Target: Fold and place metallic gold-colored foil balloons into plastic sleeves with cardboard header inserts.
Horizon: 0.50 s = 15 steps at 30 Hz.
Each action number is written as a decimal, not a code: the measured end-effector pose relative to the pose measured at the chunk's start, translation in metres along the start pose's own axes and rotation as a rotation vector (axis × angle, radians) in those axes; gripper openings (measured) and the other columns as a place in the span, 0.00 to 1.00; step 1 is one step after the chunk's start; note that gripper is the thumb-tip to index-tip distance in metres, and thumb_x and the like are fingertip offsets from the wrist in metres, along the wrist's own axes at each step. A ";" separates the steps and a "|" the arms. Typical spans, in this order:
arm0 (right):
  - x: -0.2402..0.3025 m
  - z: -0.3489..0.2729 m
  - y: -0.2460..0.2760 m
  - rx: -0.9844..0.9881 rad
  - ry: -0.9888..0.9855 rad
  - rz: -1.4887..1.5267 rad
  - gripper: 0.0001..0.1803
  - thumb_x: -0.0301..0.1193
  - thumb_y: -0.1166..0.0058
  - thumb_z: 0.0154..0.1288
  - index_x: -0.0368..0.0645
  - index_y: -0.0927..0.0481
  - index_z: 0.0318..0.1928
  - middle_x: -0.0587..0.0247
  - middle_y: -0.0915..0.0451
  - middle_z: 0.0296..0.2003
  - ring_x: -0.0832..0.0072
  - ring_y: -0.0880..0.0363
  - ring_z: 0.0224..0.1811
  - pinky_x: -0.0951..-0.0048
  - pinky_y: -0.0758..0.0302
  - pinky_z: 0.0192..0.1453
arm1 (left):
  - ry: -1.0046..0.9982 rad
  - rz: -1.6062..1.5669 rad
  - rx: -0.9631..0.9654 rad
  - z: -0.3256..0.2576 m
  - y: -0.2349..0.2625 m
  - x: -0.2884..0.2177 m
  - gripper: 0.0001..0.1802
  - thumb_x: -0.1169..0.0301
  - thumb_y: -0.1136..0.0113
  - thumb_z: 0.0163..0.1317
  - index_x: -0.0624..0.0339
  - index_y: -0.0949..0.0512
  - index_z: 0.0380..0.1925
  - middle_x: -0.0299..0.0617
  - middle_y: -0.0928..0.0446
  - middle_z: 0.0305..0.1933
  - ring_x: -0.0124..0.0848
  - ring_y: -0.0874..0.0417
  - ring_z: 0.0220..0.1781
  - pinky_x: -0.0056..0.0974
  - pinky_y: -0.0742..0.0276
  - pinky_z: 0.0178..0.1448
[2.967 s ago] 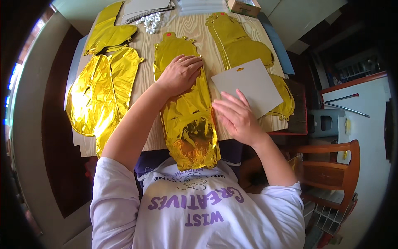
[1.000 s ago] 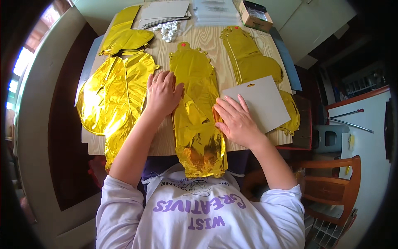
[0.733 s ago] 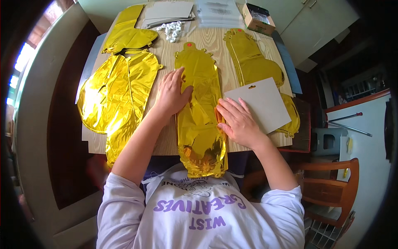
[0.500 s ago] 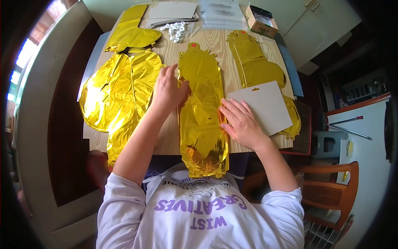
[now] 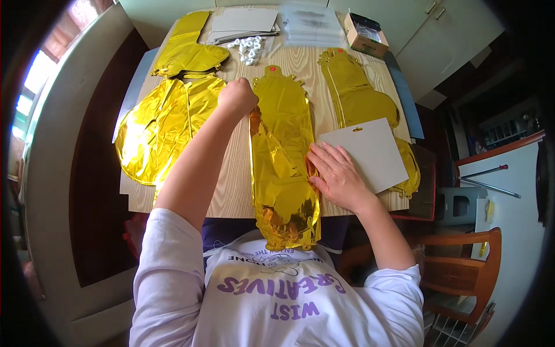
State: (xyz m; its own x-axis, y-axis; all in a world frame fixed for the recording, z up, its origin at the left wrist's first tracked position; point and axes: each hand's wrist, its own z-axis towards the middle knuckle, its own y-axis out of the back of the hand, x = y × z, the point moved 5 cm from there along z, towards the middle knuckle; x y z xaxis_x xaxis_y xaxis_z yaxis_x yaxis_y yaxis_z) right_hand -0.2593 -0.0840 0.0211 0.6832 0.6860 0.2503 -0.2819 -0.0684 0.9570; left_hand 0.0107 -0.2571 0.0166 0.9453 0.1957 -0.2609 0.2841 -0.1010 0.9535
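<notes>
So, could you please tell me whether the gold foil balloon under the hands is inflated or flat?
Flat: the gold foil balloon lies creased on the table, its lower end hanging over the near edge.

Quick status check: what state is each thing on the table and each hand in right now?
Middle gold foil balloon: flat, deflated, hanging over table edge.
Left hand: fist at balloon's upper left edge.
Right hand: flat, pressing balloon's right edge.
White card: lying flat.
Cardboard box: open.
</notes>
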 end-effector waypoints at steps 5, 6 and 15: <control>0.000 -0.002 -0.002 -0.045 0.030 0.020 0.29 0.39 0.42 0.70 0.37 0.28 0.66 0.51 0.32 0.70 0.51 0.40 0.75 0.47 0.48 0.80 | -0.080 -0.081 -0.058 -0.005 -0.002 -0.014 0.22 0.67 0.33 0.55 0.63 0.22 0.49 0.51 0.17 0.53 0.48 0.16 0.57 0.47 0.19 0.60; 0.000 -0.002 -0.001 -0.048 0.032 0.021 0.29 0.39 0.42 0.70 0.37 0.28 0.66 0.51 0.32 0.70 0.51 0.40 0.75 0.46 0.48 0.80 | -0.095 -0.094 -0.082 -0.007 -0.001 -0.016 0.22 0.67 0.33 0.55 0.63 0.22 0.49 0.51 0.17 0.52 0.48 0.16 0.57 0.47 0.19 0.59; 0.002 0.000 0.000 -0.017 0.018 -0.006 0.29 0.38 0.43 0.71 0.38 0.29 0.68 0.53 0.33 0.72 0.52 0.39 0.75 0.49 0.47 0.80 | -0.070 -0.170 -0.150 0.000 -0.001 -0.022 0.31 0.73 0.28 0.50 0.70 0.30 0.53 0.62 0.19 0.51 0.57 0.19 0.57 0.50 0.21 0.62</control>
State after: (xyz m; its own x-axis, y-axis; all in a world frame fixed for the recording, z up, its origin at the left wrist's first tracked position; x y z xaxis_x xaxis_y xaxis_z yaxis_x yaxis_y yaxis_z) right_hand -0.2583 -0.0830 0.0219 0.6728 0.6992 0.2417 -0.2892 -0.0521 0.9558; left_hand -0.0103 -0.2610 0.0210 0.8963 0.1286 -0.4244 0.4180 0.0746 0.9054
